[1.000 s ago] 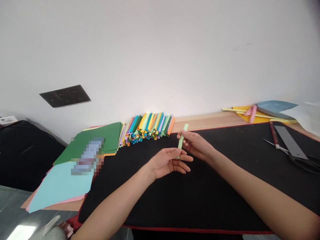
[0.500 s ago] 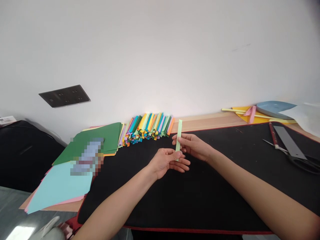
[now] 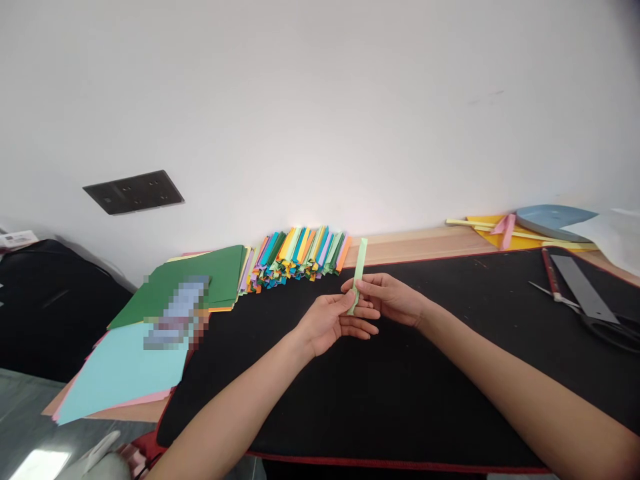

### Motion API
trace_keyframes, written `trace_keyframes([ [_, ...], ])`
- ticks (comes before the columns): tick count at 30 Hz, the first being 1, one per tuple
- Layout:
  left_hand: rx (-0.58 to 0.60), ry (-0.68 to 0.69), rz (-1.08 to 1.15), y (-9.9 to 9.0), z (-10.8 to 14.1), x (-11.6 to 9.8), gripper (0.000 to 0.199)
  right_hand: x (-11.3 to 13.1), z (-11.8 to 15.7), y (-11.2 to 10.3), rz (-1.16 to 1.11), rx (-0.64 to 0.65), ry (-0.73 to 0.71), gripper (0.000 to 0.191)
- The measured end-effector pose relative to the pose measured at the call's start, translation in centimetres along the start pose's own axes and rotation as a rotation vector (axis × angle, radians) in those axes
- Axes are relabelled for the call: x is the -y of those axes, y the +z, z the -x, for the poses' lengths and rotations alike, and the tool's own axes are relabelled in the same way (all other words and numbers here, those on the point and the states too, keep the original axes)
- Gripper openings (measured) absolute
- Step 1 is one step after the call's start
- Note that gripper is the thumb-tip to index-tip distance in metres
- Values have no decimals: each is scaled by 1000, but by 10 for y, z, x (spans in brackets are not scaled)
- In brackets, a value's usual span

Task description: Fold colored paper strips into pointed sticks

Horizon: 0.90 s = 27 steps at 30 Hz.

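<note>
Left hand (image 3: 327, 325) and right hand (image 3: 394, 299) both pinch narrow pale-green paper strip (image 3: 361, 259) above flat black red-edged mat (image 3: 400, 400).

A plain pale wall (image 3: 320, 120) is fitted at the left with a dark socket panel (image 3: 134, 192). A wooden bench (image 3: 415, 244) is set against it — grey floor (image 3: 25, 410) is glimpsed at lower left, marked by a bright patch (image 3: 43, 465).

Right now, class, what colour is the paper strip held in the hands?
The paper strip is pale green, showing best in the head view.
</note>
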State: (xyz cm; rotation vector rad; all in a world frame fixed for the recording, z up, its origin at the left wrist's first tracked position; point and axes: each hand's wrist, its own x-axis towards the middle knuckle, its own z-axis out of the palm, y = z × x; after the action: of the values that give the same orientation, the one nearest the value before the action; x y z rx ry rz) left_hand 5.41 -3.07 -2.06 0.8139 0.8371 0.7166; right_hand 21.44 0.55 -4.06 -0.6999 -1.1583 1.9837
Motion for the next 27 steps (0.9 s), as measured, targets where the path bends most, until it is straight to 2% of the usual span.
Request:
trace_keyframes([
  [5,-26,31,17,-1,-1,1,31,-1,1,3,-10,46,7,31],
  [9,-20,13,42,-1,-1,0,39,-1,-1,5,-12,23,-9,28],
  [12,-19,14,83,-3,-1,-4,48,1,-5,0,-41,-146,-46,23],
  [18,-65,-37,85,-11,-2,-15,63,11,-15,-34,-47,-678,-75,14],
  [21,-42,-27,79,-15,-3,-17,77,17,-18,-51,-31,-761,-93,14],
  [24,-19,8,90,-18,-3,-19,88,22,-19,-63,-21,-772,-124,20],
  [27,41,-15,67,-19,-2,-20,97,25,-19,-71,19,-774,-165,19],
])
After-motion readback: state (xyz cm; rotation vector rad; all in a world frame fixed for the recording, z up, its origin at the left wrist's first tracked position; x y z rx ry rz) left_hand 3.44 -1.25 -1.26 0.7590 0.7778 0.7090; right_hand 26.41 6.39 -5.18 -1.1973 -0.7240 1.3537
